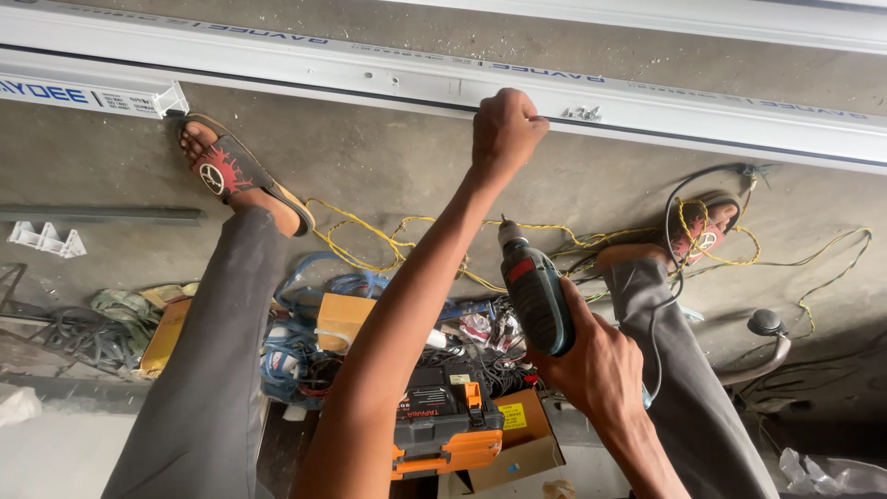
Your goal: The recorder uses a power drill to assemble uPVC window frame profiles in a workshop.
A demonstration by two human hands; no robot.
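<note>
Concrete floor (388,157); tangled yellow wire (370,242)

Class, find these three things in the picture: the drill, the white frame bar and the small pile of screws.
Drill (536,300): head view, on its dark body above the right hand's grip.
White frame bar (370,72): head view, on its upper face, left of the left hand.
Screws (582,114): head view, mid-pile, lying on the bar.

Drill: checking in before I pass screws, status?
Right hand grips drill, bit off the white frame profile. Left hand fisted on profile. Screws beside it.
</note>
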